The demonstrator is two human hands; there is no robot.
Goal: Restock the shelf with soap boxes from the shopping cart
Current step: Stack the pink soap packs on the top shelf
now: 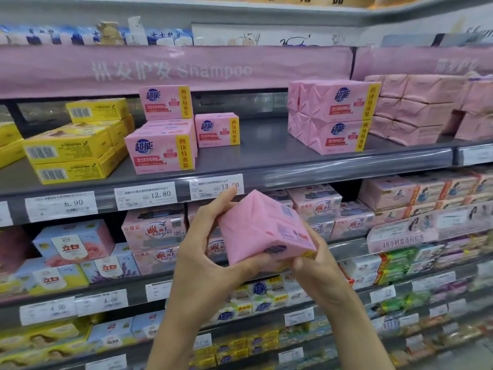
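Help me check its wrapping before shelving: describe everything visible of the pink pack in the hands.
The pink soap pack is a block in glossy pink wrap with folded end seams, blurred bluish print and a yellow strip at its lower edge. It is tilted; the left hand grips its left side, the right hand its lower right corner.

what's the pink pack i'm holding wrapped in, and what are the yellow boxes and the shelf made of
The pink pack looks like thin paper or film wrap: soft sheen, folded creases at the end. The yellow boxes are probably printed cardboard: crisp straight edges, flat faces. The shelf seems painted metal: smooth dark grey, faint glare.
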